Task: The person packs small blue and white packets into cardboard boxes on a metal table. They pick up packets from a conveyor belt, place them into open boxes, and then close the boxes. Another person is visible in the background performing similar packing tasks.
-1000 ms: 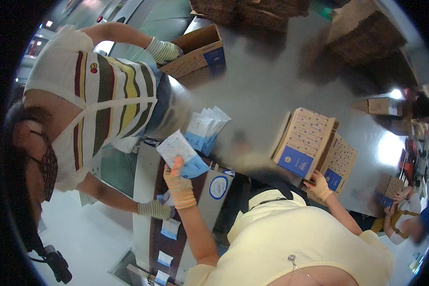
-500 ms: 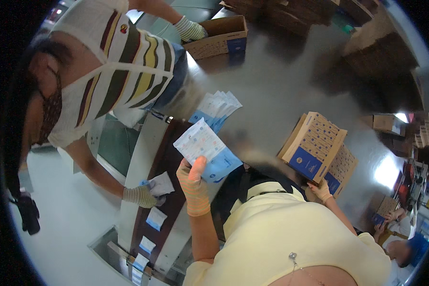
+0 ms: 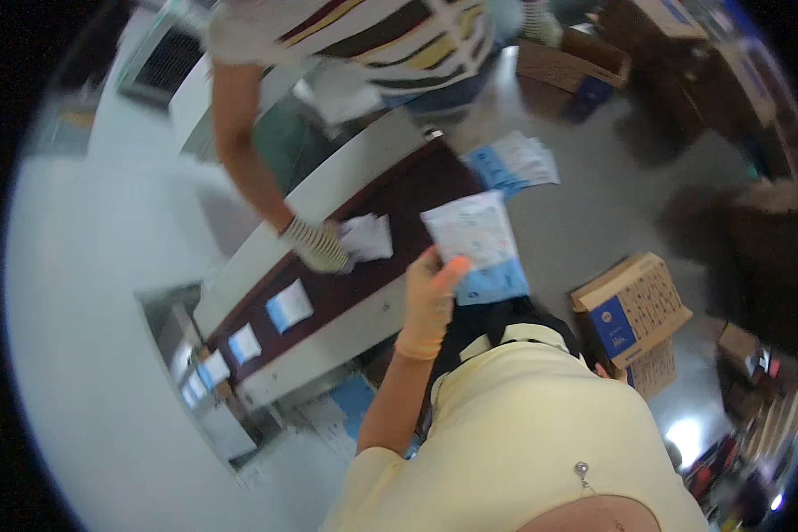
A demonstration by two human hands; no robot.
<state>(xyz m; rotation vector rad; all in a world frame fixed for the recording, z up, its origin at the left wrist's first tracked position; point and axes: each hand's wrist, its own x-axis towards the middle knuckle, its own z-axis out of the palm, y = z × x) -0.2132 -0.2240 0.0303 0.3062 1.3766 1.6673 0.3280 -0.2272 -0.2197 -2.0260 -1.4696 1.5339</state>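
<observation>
My left hand (image 3: 433, 297), in a thin orange-striped glove, grips a white and light-blue soft packet (image 3: 479, 244), with the thumb pressed on its face. Whether more packets lie behind it I cannot tell. Past it, several similar packets (image 3: 516, 164) lie fanned out on the grey tabletop (image 3: 585, 208). Only a sliver of my right hand (image 3: 601, 371) shows beside the lower edge of an open brown and blue cardboard box (image 3: 634, 310); my body hides its fingers. Below that box is another patterned box (image 3: 653, 368).
Several packets (image 3: 290, 306) lie along a dark conveyor belt (image 3: 408, 199) on the left. Across it, a co-worker's striped-gloved hand (image 3: 319, 246) is at a pale packet (image 3: 368, 238). An open carton (image 3: 550, 66) stands at the far side, with stacked cardboard (image 3: 754, 239) at right.
The view has turned, so the belt and the co-worker appear shifted. My left hand still holds the packet. My right hand, seen gripping the box before, is now mostly hidden.
</observation>
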